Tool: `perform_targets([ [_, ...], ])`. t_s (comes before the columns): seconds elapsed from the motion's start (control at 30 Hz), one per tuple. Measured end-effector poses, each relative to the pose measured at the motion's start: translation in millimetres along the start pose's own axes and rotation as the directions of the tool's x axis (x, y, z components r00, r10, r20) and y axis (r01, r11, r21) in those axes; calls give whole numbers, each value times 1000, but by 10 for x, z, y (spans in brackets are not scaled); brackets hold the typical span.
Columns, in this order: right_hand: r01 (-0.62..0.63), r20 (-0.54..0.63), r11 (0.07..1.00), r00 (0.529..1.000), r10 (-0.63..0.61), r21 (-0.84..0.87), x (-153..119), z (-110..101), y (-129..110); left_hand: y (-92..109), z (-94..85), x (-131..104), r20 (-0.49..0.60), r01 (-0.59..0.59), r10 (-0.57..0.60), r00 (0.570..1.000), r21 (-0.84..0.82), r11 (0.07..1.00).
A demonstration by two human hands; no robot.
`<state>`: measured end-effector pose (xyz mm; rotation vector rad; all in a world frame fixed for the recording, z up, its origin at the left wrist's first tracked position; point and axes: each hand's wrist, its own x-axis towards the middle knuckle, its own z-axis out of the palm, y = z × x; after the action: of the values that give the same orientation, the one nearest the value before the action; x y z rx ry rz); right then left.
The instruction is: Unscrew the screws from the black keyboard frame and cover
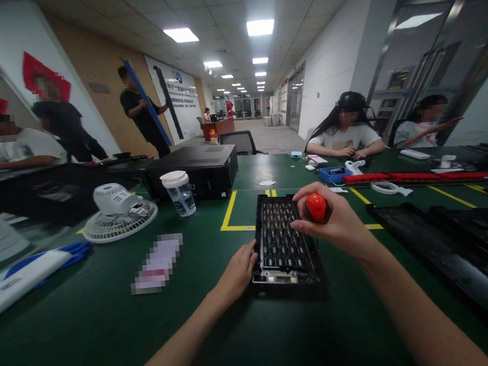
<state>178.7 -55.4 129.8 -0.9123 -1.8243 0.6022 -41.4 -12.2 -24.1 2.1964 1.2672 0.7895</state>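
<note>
A black rectangular case [285, 236] with rows of hexagon-patterned cells and a metal strip at its near end lies on the green table in front of me. My left hand [238, 269] is at its left edge, fingers against the side wall, gripping it there. Over the upper right part of the case, my right hand [330, 215] is closed around a screwdriver [315, 206], whose rounded red handle end points toward me. The screwdriver's shaft and tip are hidden behind the hand and handle.
To the left are a white fan [118, 211], a lidded plastic cup [179, 194], a blurred-out phone-like item [159, 264] and a large black box [195, 170]. Long black panels [438, 257] lie at right. A blue tray [335, 174] and a seated person [344, 134] are across the table.
</note>
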Motion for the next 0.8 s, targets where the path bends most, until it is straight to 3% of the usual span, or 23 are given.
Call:
perform_targets([
  [0.07,14,35,966,999,-5,-259,-111,-18,103,5,-8,-1,-4,4,-4,1000,3,1000],
  [0.13,14,147,872,987,66,-490,-269,18,241,8,-10,1,-8,4,-4,1000,9,1000],
  [0.27,167,294,553,944,148,-816,-665,119,492,15,-11,5,-11,-2,3,1000,33,999],
  [0.33,204,312,455,934,176,-867,-848,139,582,24,-18,4,-7,1,-1,1000,38,999],
  [0.53,288,351,333,925,145,-898,-1178,110,796,62,-66,-6,-6,11,-11,1000,39,999],
  [0.8,262,321,342,938,128,-902,-1174,139,918,174,-153,-43,-141,-44,67,988,162,986],
])
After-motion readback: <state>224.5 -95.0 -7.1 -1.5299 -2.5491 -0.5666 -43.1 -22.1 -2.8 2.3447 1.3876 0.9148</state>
